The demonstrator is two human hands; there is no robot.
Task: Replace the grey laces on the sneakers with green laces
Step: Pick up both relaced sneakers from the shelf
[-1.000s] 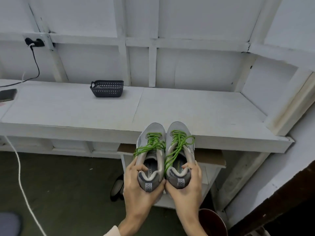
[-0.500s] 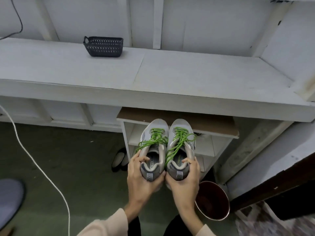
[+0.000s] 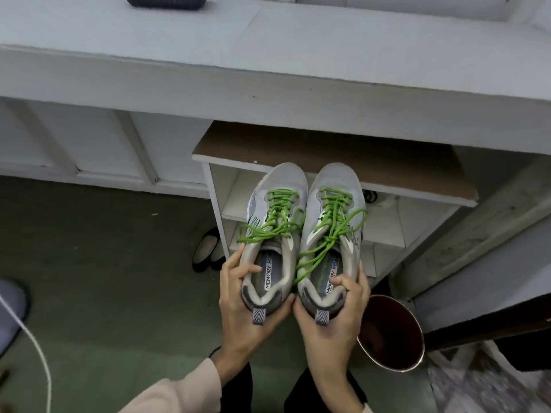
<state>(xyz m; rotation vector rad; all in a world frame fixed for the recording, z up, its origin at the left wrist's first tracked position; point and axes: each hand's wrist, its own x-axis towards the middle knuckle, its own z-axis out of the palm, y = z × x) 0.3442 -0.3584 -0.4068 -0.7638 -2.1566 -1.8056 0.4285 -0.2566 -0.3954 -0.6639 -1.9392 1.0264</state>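
The desk (image 3: pixel 268 70) spans the upper frame. At centre, the sneakers (image 3: pixel 331 186) point toes-up toward the desk, long axes vertical. Your left hand (image 3: pixel 238 317) and right hand (image 3: pixel 337 338) clamp fingers round the heels. The green laces (image 3: pixel 277 216) are fitted. The desk sits higher in frame than before.

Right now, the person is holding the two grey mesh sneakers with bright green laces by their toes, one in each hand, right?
By the heels, not the toes: the head view shows the left hand and right hand each gripping one of the grey mesh sneakers with bright green laces at its heel.
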